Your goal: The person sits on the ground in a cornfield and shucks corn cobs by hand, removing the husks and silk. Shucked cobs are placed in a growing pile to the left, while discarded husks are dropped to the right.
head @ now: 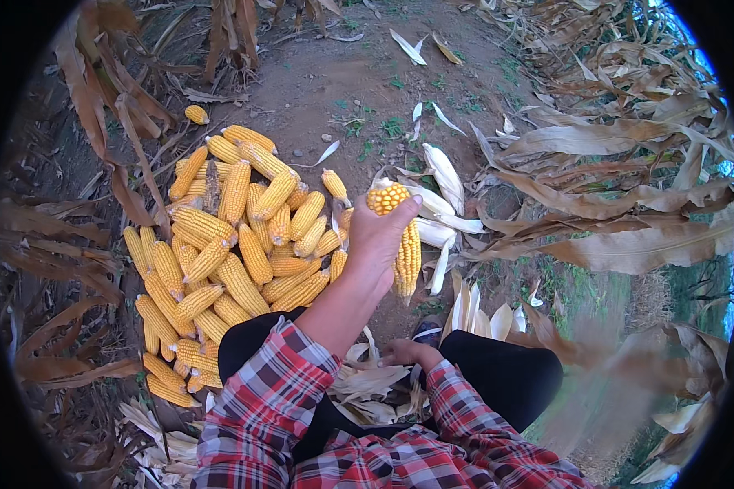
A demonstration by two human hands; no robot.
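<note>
My left hand (376, 238) is closed around a husked corn cob (388, 198), its yellow end showing beside the thumb. Another yellow cob (407, 263) shows just right of the wrist; whether the hand touches it cannot be told. Lower down, between my knees, my right hand (408, 353) is at dry corn husks (367, 382); its fingers are partly hidden and it is unclear whether they grip anything. A large heap of husked yellow cobs (238, 287) lies on the soil left of my left arm, and a small cob (334, 185) lies near its upper right edge.
Pale husks (445, 177) lie just beyond my left hand, with more upright husks (465, 312) by my knee. Dry corn stalks and leaves (618, 202) crowd the right side, and others (92, 91) the left. A lone cob (196, 114) lies beyond the heap. My shoe (428, 330) shows near my right hand.
</note>
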